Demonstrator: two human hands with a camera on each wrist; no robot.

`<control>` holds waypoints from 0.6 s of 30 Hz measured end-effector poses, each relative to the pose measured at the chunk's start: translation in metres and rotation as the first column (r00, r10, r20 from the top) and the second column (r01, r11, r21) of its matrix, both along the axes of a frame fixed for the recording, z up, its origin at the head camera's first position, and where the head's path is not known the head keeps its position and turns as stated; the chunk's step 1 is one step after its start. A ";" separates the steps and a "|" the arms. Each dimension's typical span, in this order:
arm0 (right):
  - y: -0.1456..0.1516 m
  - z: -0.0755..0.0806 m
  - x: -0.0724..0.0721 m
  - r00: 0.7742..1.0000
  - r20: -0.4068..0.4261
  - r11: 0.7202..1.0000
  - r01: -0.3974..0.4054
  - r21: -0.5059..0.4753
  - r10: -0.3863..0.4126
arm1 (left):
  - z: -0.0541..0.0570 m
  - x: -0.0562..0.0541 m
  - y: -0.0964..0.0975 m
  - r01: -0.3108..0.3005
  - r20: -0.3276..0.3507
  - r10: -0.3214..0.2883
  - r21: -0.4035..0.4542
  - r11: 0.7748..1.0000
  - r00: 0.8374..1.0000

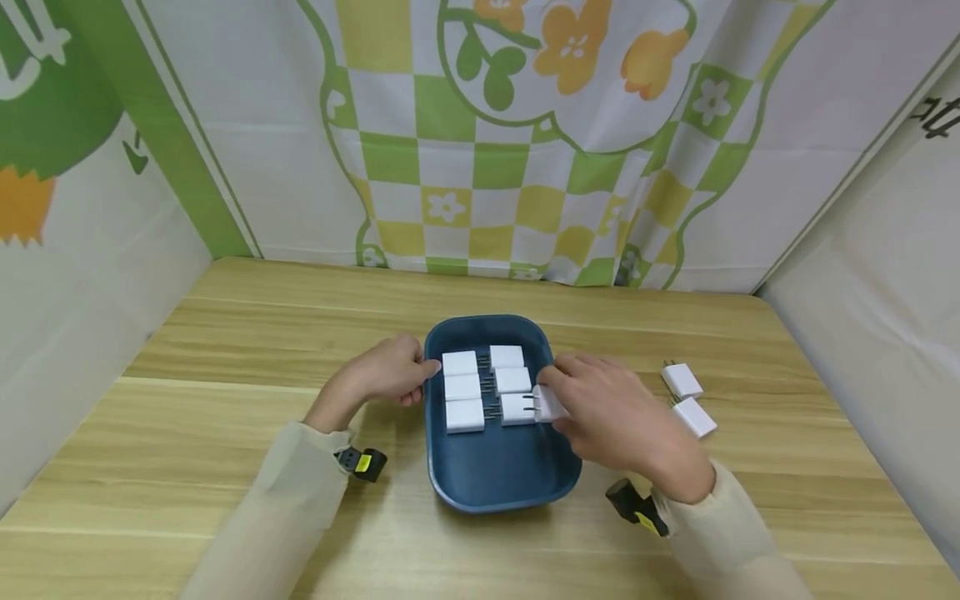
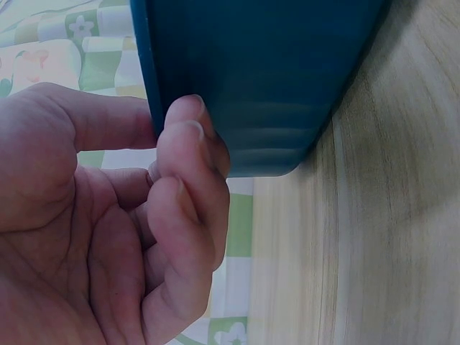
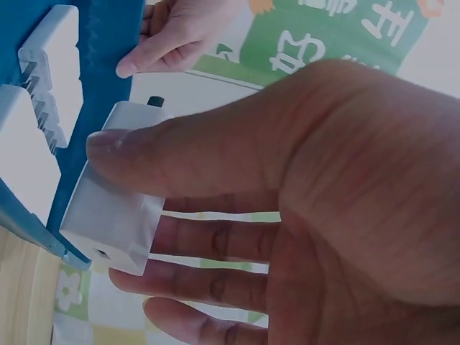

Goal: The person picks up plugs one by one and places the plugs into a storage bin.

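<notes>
A dark blue tray [image 1: 502, 475] holds two columns of white plug-in chargers [image 1: 462, 387], their metal prongs facing each other in the middle. My left hand [image 1: 393, 368] pinches the tray's left rim, thumb over the edge and curled fingers against the outer wall [image 2: 251, 86]. Over the tray's right side, my right hand [image 1: 611, 408] grips another white charger [image 3: 118, 187] between thumb and fingers. Its prongs point left in the head view, overlapping the nearest charger [image 1: 516, 409] of the right column.
Two more white chargers [image 1: 682, 381] lie on the wooden table [image 1: 787, 467] right of the tray, prongs toward the upper left. A patterned green and yellow curtain [image 1: 480, 192] hangs behind the table. Each wrist wears a small black camera [image 1: 367, 464].
</notes>
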State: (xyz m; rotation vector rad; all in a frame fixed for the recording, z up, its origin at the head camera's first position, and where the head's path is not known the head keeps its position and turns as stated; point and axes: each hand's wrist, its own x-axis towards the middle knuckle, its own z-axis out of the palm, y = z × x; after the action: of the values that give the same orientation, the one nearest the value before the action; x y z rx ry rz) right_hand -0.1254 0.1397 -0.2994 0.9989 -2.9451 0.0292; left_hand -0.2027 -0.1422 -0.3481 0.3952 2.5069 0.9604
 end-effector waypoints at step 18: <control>-0.037 0.005 -0.032 0.974 0.217 0.983 -0.094 0.156 0.059 | 0.000 0.000 -0.001 0.008 0.005 -0.008 0.002 1.000 1.000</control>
State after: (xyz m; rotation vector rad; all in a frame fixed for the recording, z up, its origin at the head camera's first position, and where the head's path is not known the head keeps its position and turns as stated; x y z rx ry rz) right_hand -0.1572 0.1030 -0.2946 1.2026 -3.1421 -0.1170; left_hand -0.2029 -0.1429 -0.3477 0.4025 2.4983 0.9601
